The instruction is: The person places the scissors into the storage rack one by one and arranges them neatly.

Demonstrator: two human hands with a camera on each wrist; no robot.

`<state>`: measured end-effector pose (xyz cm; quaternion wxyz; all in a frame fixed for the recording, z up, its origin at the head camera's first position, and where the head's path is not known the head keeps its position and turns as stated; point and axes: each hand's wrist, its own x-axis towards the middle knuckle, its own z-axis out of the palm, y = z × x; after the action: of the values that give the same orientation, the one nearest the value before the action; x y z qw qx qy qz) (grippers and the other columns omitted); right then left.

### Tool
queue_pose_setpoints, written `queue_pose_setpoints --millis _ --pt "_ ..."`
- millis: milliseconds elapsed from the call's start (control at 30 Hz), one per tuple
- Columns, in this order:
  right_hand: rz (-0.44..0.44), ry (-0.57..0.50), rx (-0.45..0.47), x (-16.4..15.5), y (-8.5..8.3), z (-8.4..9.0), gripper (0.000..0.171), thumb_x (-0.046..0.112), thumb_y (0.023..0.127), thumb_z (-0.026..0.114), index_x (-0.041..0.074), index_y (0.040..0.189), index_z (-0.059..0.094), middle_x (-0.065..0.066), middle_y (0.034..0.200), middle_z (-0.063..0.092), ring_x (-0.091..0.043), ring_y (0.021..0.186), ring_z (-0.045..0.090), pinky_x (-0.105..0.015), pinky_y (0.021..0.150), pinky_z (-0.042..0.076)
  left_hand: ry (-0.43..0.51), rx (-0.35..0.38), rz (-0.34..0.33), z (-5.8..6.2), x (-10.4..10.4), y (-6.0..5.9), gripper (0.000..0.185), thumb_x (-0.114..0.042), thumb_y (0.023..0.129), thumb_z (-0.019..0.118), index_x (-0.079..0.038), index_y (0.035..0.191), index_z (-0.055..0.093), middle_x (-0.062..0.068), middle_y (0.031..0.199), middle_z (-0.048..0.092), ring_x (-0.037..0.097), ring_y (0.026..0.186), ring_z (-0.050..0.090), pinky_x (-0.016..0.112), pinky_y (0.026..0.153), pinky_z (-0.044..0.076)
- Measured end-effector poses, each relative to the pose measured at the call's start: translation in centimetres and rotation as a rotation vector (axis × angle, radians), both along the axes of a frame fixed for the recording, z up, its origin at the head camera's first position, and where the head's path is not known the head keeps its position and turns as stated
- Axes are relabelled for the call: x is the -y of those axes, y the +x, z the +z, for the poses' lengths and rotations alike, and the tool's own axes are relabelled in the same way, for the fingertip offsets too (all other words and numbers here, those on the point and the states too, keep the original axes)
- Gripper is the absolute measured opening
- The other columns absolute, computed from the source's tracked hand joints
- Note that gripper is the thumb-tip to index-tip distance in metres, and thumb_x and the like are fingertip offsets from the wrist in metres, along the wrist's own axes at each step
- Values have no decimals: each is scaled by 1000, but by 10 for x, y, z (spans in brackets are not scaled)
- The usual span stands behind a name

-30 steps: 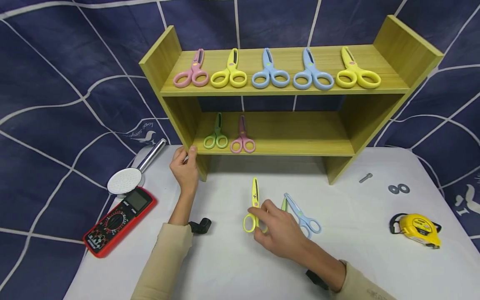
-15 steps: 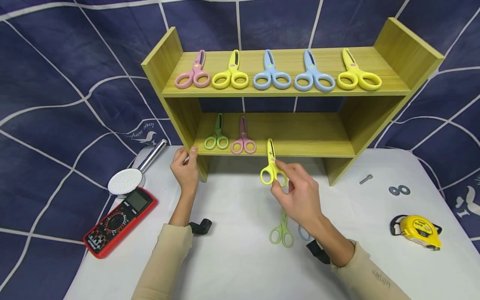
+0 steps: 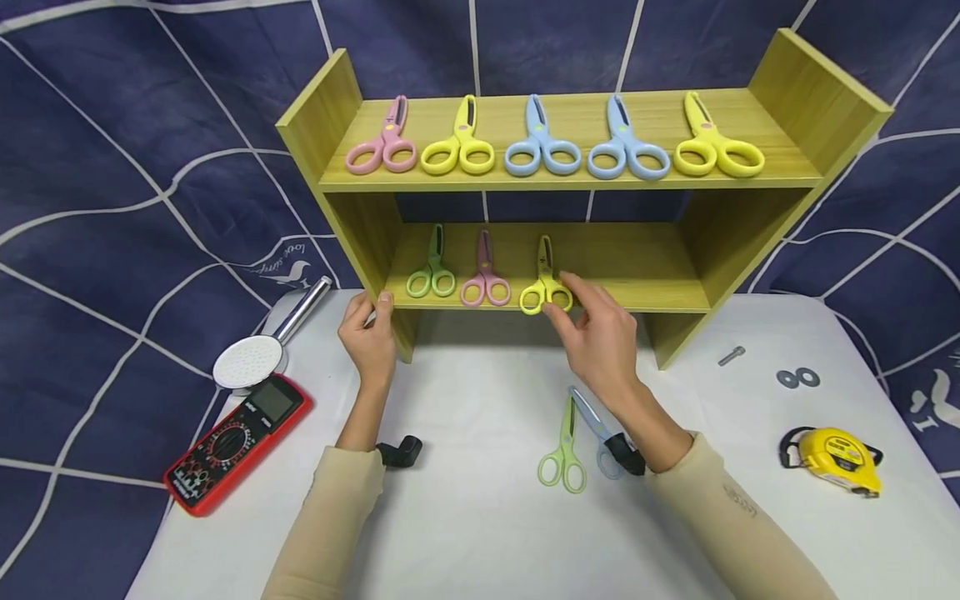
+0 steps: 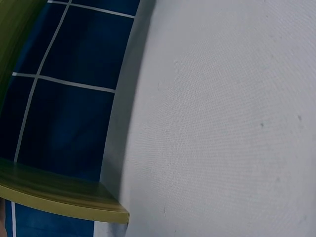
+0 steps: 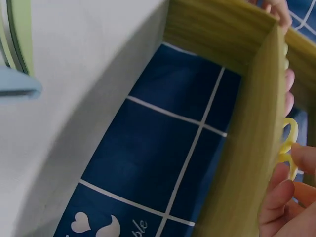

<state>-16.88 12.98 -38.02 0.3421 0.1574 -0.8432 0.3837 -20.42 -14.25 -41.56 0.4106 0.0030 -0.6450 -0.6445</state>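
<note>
Currently: green scissors (image 3: 562, 450) and blue scissors (image 3: 600, 429) lie side by side on white counter (image 3: 465, 517), at 6 o'clock from right hand (image 3: 600, 333). Right hand fingers pinch handle loops of yellow scissors (image 3: 545, 287), which rest on front edge of lower shelf (image 3: 637, 275), blades toward 12 o'clock. Pink scissors (image 3: 486, 275) just beside at 9 o'clock, another green pair (image 3: 432, 271) further on. Left hand (image 3: 369, 333) fingers curled round shelf unit's left front corner. Top shelf (image 3: 585, 125): five scissors in row.
</note>
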Motion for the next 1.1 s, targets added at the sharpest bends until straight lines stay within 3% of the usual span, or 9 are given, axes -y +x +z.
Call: queue_pose_setpoints --millis 200,267,333,433,533,700,867,1000,1100 --pt "-20 31 40 1 -12 2 41 12 84 79 -2 120 67 -18 109 69 -32 84 68 -49 73 53 -9 1 6 1 0 1 21 -2 88 66 14 101 71 3 92 66 7 85 60 14 68 54" --pt "-24 18 37 2 -10 1 40 13 84 79 -1 120 68 -18 112 67 -31 81 67 -45 69 53 -2 -2 6 1 0 1 21 -2 87 66 14 101 71 3 93 67 7 85 60 14 68 54" --pt "-27 -18 10 2 -6 0 38 11 84 79 -1 119 68 -19 111 63 -25 67 62 -39 59 50 -2 -5 8 1 1 1 21 -1 87 66 14 100 71 2 93 66 8 85 60 14 68 54" --pt "-9 -82 -28 -1 5 -5 34 8 83 78 -1 115 70 -18 103 56 -14 52 46 -28 48 38 -1 -8 10 1 0 0 20 -1 87 67 14 100 71 1 91 66 8 85 60 15 69 54" --pt "47 -72 16 -5 23 -17 32 6 81 79 -1 111 70 -13 94 52 -8 52 39 -22 46 34 -12 -13 15 1 -1 0 21 -1 87 66 14 100 71 1 91 66 8 85 60 15 69 54" --pt "140 80 287 -11 65 -49 41 18 83 81 5 119 67 -5 96 49 -2 57 37 -20 45 36 -13 -22 8 0 -2 -1 21 -1 86 66 14 99 71 0 91 66 7 85 60 16 69 55" --pt "219 318 495 -20 103 -75 59 32 79 83 9 129 62 -4 98 45 0 57 31 -17 43 35 -16 -17 14 1 -2 -1 21 -1 86 66 14 100 71 -1 91 65 7 85 60 15 68 55" --pt "282 532 621 -28 119 -83 64 36 75 85 16 131 60 2 92 41 -4 60 32 -18 43 32 -17 -15 24 1 -1 0 21 -1 87 65 14 99 71 2 91 66 6 84 60 15 67 54" --pt "324 604 660 -33 122 -86 61 32 75 85 22 128 59 6 90 39 -6 65 35 -19 46 32 -9 -13 16 0 0 -1 22 -3 87 65 14 100 71 3 91 66 7 84 60 15 67 54"
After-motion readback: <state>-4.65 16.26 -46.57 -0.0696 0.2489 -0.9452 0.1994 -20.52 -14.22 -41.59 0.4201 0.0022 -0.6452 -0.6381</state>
